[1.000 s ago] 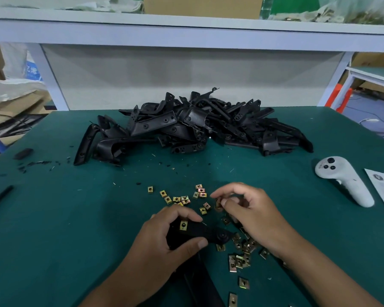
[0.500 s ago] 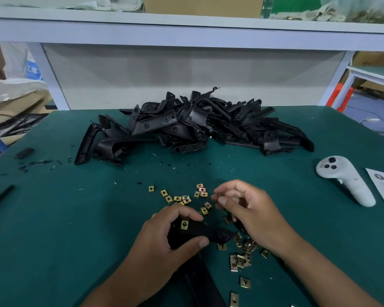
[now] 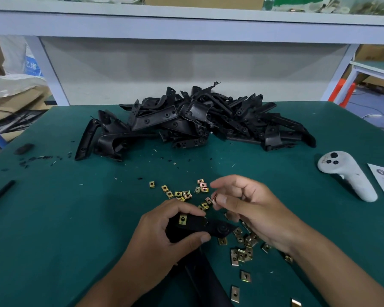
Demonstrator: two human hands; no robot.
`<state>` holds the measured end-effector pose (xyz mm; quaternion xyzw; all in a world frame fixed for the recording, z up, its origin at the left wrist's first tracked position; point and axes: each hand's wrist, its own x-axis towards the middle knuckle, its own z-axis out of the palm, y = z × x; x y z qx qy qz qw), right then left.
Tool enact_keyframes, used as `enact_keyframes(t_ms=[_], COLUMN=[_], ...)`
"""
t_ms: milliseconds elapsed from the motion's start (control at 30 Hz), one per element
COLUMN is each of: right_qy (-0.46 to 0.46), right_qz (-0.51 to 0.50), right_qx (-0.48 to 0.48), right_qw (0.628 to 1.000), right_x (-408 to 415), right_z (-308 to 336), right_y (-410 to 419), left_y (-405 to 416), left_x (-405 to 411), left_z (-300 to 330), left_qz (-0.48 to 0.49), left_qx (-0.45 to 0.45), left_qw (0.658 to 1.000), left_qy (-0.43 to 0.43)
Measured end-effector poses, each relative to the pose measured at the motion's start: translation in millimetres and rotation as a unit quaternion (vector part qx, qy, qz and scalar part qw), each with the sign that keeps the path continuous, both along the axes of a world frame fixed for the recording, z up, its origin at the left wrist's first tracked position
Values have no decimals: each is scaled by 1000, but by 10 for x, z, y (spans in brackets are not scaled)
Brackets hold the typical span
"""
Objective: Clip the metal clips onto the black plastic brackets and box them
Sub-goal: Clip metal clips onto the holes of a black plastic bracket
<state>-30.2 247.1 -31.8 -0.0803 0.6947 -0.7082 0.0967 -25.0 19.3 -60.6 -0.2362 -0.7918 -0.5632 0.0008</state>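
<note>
While left hand (image 3: 164,235) grips bracket (image 3: 200,227) low centre, long axis running left-right, one clip (image 3: 182,219) already on, right hand (image 3: 248,209) pinches what looks like a clip just above-right of the free end. Right hand nearer the loose clips (image 3: 244,247).

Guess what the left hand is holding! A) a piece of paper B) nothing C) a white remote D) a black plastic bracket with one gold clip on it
D: the left hand grips a black plastic bracket with one gold clip already on it.
</note>
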Motion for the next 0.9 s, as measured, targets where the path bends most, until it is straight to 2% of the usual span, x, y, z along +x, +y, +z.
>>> enact_keyframes(t_ms=[367, 800, 900], right_qy=[5, -6, 15], right_qz=[26, 45, 49], right_qx=[62, 66, 100], right_qw=[998, 997, 994], right_x=[58, 102, 104], right_z=[29, 65, 62], right_y=[-71, -82, -85], left_y=[16, 14, 13], left_x=[26, 28, 23], left_z=[22, 30, 27], left_qz=[11, 0, 13], left_qx=[22, 18, 23], left_qw=[1000, 999, 999], left_qy=[15, 27, 28])
